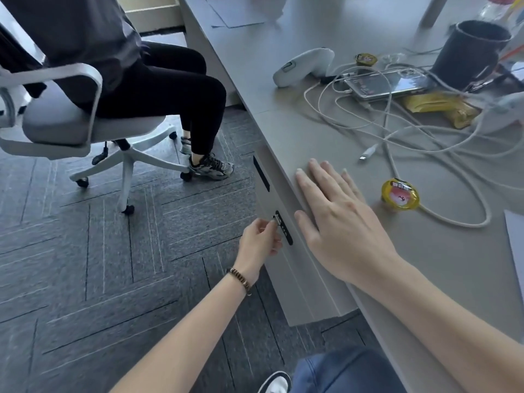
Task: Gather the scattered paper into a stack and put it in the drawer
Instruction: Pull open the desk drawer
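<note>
My right hand (340, 222) lies flat, fingers straight, on the counter (312, 114). My left hand (259, 239) pinches the key (275, 219) in the drawer (286, 259), which I judge must be unlocked and pulled open. Paper (514, 245) waits at the right edge, more (238, 15) far off. Cables (425, 154) and a jelly cup (400, 195) clutter the space between.

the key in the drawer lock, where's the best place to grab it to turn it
Take the key by its flat metal head, the only part standing out of the drawer front, in a pinch grip from the open floor side. The left hand already pinches it that way; the right hand rests flat on the desk edge.
</note>
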Action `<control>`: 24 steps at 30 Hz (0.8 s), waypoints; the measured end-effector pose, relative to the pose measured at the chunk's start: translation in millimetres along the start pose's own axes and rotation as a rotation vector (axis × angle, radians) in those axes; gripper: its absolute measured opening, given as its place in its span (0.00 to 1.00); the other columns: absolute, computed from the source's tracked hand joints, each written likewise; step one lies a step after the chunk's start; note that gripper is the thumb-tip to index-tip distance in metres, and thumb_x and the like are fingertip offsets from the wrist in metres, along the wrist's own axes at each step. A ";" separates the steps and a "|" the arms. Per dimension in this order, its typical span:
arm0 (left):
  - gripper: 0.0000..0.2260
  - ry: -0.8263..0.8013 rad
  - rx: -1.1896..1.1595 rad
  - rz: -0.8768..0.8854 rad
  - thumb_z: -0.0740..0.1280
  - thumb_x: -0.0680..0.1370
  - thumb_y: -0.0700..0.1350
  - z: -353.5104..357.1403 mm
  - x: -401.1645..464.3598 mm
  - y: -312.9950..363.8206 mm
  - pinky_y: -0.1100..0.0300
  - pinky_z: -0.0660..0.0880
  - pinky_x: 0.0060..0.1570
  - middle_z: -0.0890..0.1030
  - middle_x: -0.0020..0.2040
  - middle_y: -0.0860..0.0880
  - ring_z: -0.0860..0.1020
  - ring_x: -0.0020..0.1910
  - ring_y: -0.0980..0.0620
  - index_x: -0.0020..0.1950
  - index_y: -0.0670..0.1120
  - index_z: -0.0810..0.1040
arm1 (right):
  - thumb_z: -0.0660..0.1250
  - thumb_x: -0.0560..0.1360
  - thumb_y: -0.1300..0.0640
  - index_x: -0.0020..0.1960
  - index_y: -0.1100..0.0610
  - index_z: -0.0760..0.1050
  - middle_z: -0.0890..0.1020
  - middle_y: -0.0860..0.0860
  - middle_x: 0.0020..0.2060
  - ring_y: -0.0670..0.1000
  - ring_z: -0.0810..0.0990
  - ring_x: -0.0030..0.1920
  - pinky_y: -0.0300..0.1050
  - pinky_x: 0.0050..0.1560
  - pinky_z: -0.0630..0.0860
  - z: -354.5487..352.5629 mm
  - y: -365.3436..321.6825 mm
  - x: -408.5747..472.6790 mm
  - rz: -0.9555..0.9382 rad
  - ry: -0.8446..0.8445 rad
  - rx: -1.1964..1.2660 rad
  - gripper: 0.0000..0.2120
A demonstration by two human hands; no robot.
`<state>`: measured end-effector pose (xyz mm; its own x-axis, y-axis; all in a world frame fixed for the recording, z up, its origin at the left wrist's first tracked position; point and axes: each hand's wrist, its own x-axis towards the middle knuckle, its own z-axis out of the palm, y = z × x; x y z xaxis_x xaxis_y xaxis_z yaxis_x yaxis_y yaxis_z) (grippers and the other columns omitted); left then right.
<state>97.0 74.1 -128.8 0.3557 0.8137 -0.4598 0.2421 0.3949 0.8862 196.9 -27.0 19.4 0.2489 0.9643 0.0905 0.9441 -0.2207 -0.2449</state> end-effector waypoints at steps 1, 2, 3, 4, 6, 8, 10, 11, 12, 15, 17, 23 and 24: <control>0.10 -0.001 0.015 0.007 0.64 0.81 0.48 0.5 0.7 0.8 0.54 0.76 0.37 0.80 0.36 0.47 0.78 0.31 0.51 0.50 0.42 0.76 | 0.56 0.83 0.49 0.82 0.53 0.52 0.51 0.53 0.81 0.50 0.45 0.81 0.47 0.80 0.39 -0.6 -0.2 -0.1 0.001 -0.004 -0.003 0.30; 0.09 -0.006 0.028 0.012 0.64 0.81 0.48 1.2 1.3 2.5 0.54 0.75 0.36 0.80 0.35 0.47 0.77 0.29 0.51 0.50 0.42 0.76 | 0.55 0.83 0.49 0.82 0.53 0.52 0.51 0.53 0.82 0.50 0.45 0.81 0.47 0.80 0.39 -1.2 -0.4 -0.2 0.002 -0.007 -0.002 0.30; 0.09 -0.018 0.034 0.014 0.64 0.82 0.47 1.5 2.4 4.4 0.55 0.74 0.35 0.80 0.34 0.47 0.77 0.28 0.51 0.49 0.42 0.75 | 0.55 0.83 0.49 0.82 0.54 0.52 0.51 0.53 0.82 0.50 0.44 0.81 0.48 0.80 0.39 -1.8 -0.4 -0.3 0.003 -0.010 0.003 0.30; 0.08 -0.033 0.034 0.012 0.63 0.82 0.46 1.5 3.8 6.8 0.56 0.72 0.33 0.79 0.33 0.47 0.76 0.28 0.51 0.48 0.43 0.73 | 0.55 0.83 0.49 0.82 0.54 0.52 0.51 0.53 0.82 0.50 0.44 0.81 0.48 0.80 0.39 -2.5 -0.5 -0.4 0.005 -0.011 0.010 0.30; 0.08 -0.064 0.049 0.016 0.61 0.82 0.44 0.0 6.1 11.4 0.60 0.69 0.28 0.77 0.32 0.48 0.74 0.26 0.52 0.44 0.45 0.71 | 0.56 0.82 0.49 0.82 0.53 0.52 0.52 0.53 0.82 0.50 0.45 0.81 0.48 0.80 0.40 -3.4 -0.2 -0.3 0.007 -0.011 0.023 0.30; 0.08 -0.103 0.088 0.034 0.60 0.82 0.43 -1.5 8.7 13.5 0.61 0.68 0.27 0.76 0.32 0.47 0.73 0.26 0.53 0.43 0.44 0.71 | 0.56 0.82 0.49 0.81 0.53 0.53 0.52 0.52 0.81 0.50 0.45 0.81 0.48 0.80 0.40 -3.9 0.4 0.0 0.006 -0.012 0.038 0.30; 0.07 -0.141 0.129 0.056 0.59 0.82 0.43 -2.1 9.7 13.6 0.62 0.69 0.29 0.76 0.33 0.48 0.73 0.28 0.53 0.47 0.43 0.73 | 0.57 0.82 0.49 0.81 0.53 0.54 0.53 0.52 0.81 0.50 0.45 0.81 0.47 0.80 0.39 -4.6 0.9 -0.5 0.007 -0.014 0.055 0.30; 0.07 -0.148 0.140 0.065 0.58 0.82 0.43 -2.2 9.9 13.4 0.62 0.70 0.30 0.76 0.33 0.48 0.73 0.28 0.54 0.48 0.42 0.74 | 0.57 0.82 0.50 0.81 0.53 0.54 0.53 0.52 0.81 0.50 0.46 0.81 0.47 0.80 0.39 -5.1 0.9 -0.7 0.007 -0.012 0.063 0.30; 0.07 -0.150 0.140 0.069 0.58 0.82 0.43 -2.1 9.8 13.7 0.63 0.70 0.30 0.76 0.33 0.49 0.73 0.28 0.54 0.49 0.42 0.74 | 0.58 0.82 0.50 0.81 0.52 0.55 0.53 0.52 0.81 0.50 0.46 0.81 0.47 0.80 0.40 -5.4 0.8 -0.7 0.006 -0.011 0.070 0.30; 0.07 -0.141 0.116 0.072 0.58 0.82 0.43 -2.1 9.3 13.7 0.63 0.71 0.30 0.75 0.33 0.49 0.72 0.28 0.54 0.49 0.42 0.74 | 0.57 0.82 0.50 0.81 0.52 0.55 0.54 0.52 0.81 0.50 0.46 0.81 0.48 0.80 0.41 -4.8 1.2 0.0 0.001 -0.008 0.074 0.29; 0.07 -0.134 0.102 0.070 0.58 0.82 0.42 -1.3 8.3 12.9 0.61 0.71 0.31 0.75 0.32 0.49 0.71 0.28 0.53 0.49 0.43 0.74 | 0.57 0.82 0.50 0.81 0.53 0.55 0.53 0.52 0.81 0.50 0.46 0.81 0.48 0.80 0.41 -3.9 1.9 0.4 0.000 -0.007 0.072 0.29; 0.07 -0.062 0.048 0.072 0.57 0.82 0.41 -13.1 1.6 7.1 0.54 0.73 0.38 0.75 0.34 0.47 0.72 0.32 0.50 0.47 0.42 0.74 | 0.56 0.82 0.49 0.81 0.53 0.54 0.53 0.53 0.81 0.51 0.46 0.81 0.50 0.80 0.41 -0.5 2.6 1.0 0.002 0.002 0.078 0.29; 0.08 -0.043 0.038 0.069 0.58 0.82 0.42 -19.2 -0.9 3.6 0.56 0.73 0.37 0.74 0.34 0.46 0.72 0.32 0.50 0.48 0.42 0.74 | 0.56 0.82 0.49 0.81 0.53 0.54 0.53 0.53 0.81 0.51 0.46 0.81 0.50 0.80 0.41 0.3 3.2 0.8 -0.001 0.005 0.072 0.29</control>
<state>80.2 83.0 -124.1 0.4110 0.8192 -0.4000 0.2490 0.3212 0.9137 200.1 -27.0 18.4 0.2496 0.9637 0.0952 0.9263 -0.2089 -0.3136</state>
